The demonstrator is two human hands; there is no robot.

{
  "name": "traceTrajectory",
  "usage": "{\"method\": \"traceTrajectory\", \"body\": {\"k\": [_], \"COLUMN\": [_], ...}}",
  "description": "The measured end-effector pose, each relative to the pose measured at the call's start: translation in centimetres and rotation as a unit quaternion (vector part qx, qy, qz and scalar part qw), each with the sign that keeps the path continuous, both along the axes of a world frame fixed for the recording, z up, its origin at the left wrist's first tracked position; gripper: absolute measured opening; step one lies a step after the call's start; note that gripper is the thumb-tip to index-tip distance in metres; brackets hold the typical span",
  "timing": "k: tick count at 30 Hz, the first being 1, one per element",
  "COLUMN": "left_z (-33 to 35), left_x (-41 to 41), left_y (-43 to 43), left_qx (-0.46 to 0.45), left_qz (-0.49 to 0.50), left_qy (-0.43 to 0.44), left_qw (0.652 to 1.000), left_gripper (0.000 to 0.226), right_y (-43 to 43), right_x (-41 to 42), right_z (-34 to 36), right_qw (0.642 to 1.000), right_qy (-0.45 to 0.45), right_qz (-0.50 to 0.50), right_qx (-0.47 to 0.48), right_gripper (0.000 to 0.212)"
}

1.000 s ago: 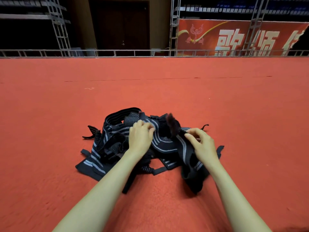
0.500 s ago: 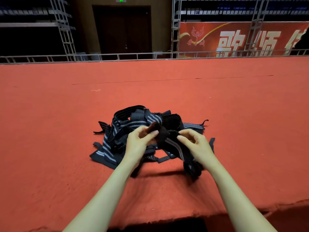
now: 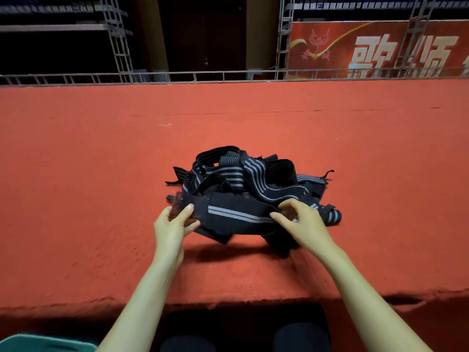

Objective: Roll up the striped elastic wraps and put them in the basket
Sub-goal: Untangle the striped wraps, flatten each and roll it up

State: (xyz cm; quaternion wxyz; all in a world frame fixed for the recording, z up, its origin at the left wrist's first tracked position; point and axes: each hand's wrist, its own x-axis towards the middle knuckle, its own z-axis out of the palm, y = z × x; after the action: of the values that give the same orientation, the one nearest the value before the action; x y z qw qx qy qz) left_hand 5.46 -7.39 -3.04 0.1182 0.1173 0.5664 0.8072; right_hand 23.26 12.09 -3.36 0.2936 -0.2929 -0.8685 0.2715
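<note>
Left hand [image 3: 172,224] and right hand [image 3: 302,222] each pinch one end of a black grey-striped wrap [image 3: 236,217], held taut before the pile [image 3: 243,171] near the red counter's [image 3: 101,174] front edge; the banner [image 3: 380,47] reads "歌颂".

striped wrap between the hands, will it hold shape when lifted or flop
Probably floppy: the striped wrap sags and folds below where the left hand and right hand pinch it. Likely light, since fingertip pinches carry it. It may drag neighbours from the tangled pile it touches.
</note>
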Motion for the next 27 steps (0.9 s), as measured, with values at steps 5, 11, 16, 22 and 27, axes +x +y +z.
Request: {"method": "traceTrajectory", "body": {"k": [5, 11, 16, 22, 27], "left_z": [-2.2, -4.3, -4.9, -5.4, -5.8], "left_x": [-1.4, -1.5, -1.3, -1.1, -1.1], "left_y": [-2.8, -3.7, -3.0, -2.6, -2.8], "left_qx": [0.006, -0.062, -0.081, -0.097, -0.107], "left_qz": [0.048, 0.057, 0.050, 0.025, 0.009], "left_qy": [-0.037, -0.012, 0.000, -0.014, -0.015], "left_qw": [0.998, 0.996, 0.995, 0.995, 0.994], "left_gripper": [0.010, 0.015, 0.014, 0.008, 0.004], "right_y": [-0.9, -0.6, -0.8, -2.2, -2.7], "right_x": [0.9, 2.0, 1.8, 1.2, 0.4], "right_z": [-2.7, -7.1, -7.8, -8.9, -6.9], "right_qw": [0.990, 0.962, 0.969, 0.953, 0.996], "right_qy": [-0.022, -0.184, -0.136, -0.059, 0.073], "right_qz": [0.134, 0.194, 0.184, 0.174, -0.007], "right_qx": [0.039, 0.056, 0.088, 0.240, -0.045], "right_gripper": [0.039, 0.084, 0.077, 0.029, 0.012]}}
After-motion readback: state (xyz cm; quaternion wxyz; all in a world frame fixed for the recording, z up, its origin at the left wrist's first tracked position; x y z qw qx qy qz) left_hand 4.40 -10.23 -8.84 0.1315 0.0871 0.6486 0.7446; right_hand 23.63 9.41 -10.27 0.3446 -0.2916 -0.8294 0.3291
